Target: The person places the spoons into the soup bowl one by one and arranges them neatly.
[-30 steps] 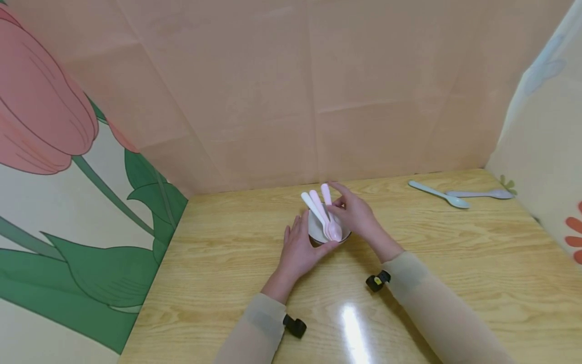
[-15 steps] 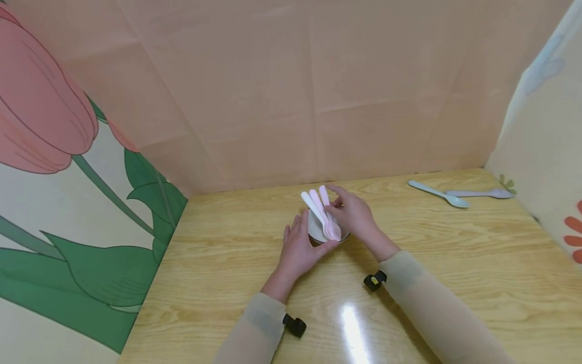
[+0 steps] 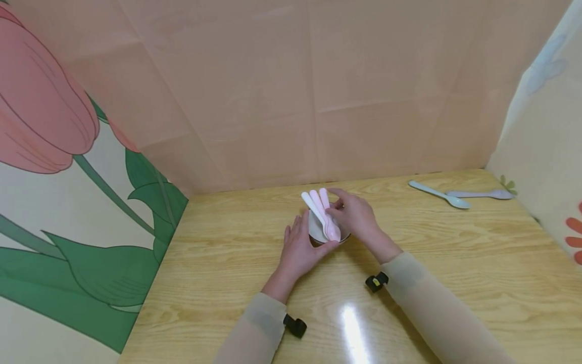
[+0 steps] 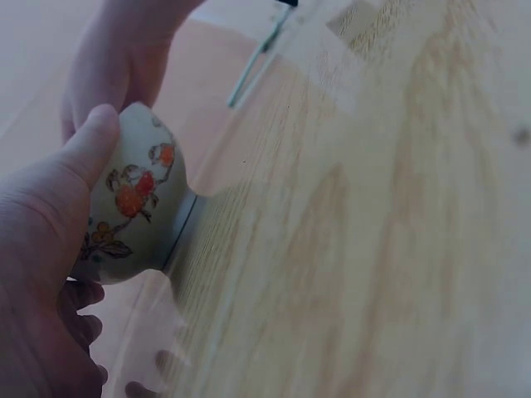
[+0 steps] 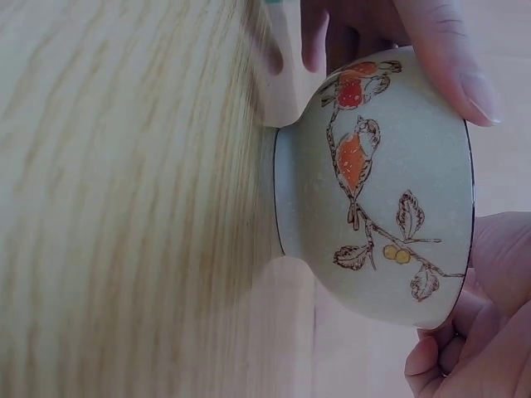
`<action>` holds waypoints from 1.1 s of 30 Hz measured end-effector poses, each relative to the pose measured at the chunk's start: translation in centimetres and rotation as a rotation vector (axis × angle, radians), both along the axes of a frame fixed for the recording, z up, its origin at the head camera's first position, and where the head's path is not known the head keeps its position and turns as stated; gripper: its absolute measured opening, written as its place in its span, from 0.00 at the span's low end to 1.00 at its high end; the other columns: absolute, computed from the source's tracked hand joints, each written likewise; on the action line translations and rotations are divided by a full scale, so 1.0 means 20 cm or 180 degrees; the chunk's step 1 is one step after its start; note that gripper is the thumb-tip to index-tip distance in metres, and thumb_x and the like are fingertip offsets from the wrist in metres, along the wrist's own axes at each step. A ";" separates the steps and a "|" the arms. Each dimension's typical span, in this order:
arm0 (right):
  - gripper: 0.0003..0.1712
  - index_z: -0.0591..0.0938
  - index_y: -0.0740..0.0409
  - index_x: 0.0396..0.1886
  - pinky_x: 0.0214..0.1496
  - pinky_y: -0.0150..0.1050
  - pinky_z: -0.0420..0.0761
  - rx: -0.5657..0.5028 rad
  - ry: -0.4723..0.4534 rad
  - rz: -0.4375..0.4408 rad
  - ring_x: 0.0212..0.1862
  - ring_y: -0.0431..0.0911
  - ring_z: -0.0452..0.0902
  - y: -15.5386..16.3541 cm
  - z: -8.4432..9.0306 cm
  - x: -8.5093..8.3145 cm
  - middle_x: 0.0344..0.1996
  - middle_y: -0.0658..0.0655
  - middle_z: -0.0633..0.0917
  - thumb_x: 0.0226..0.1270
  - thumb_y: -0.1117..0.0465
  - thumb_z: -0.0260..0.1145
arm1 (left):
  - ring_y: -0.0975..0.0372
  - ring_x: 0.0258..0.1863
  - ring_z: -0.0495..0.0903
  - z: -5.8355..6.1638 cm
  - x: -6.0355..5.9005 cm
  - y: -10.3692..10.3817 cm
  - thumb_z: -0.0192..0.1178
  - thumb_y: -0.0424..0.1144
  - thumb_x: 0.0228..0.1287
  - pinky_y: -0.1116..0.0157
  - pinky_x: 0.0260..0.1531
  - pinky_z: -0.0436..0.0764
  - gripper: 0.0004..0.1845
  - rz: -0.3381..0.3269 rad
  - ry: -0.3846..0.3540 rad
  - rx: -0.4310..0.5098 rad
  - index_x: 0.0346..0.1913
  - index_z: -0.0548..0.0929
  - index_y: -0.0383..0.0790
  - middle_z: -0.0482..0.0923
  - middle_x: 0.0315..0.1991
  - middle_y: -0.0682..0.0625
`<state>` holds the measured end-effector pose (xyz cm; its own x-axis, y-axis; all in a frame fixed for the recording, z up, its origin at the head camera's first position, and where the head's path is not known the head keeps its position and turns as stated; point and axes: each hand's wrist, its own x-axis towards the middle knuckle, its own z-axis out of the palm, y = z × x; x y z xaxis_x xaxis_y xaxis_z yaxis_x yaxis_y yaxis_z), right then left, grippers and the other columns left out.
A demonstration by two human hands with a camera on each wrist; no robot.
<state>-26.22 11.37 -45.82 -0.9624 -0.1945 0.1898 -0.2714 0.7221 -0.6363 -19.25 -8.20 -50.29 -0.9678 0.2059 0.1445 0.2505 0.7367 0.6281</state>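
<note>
At frame centre, the left hand point(image 3: 300, 247) is cupping the bowl point(image 3: 318, 230) while the right hand point(image 3: 356, 215), having crept slightly leftward, is pinching the pink spoons point(image 3: 325, 212) together, suggesting they are settling into the bowl.

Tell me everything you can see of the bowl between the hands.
The bowl is small, pale and speckled, ceramic by its look, painted with orange birds on a leafy branch. It stands upright on the wooden table. The left hand and right hand touch its sides. Three spoons, white and pink, rest in it.
</note>
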 end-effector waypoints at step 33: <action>0.32 0.79 0.56 0.78 0.39 0.45 0.76 -0.0340 0.0086 -0.0086 0.41 0.52 0.80 0.12 0.02 0.04 0.50 0.57 0.91 0.79 0.56 0.75 | 0.43 0.87 0.52 -0.02 -0.02 -0.01 0.69 0.76 0.65 0.36 0.83 0.47 0.65 -0.0012 0.0058 0.0031 0.91 0.48 0.44 0.56 0.88 0.41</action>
<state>-25.47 13.68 -45.46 -0.9612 -0.1459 0.2341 -0.2710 0.6578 -0.7027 -19.60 -8.39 -50.66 -0.9643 0.2080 0.1641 0.2647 0.7296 0.6306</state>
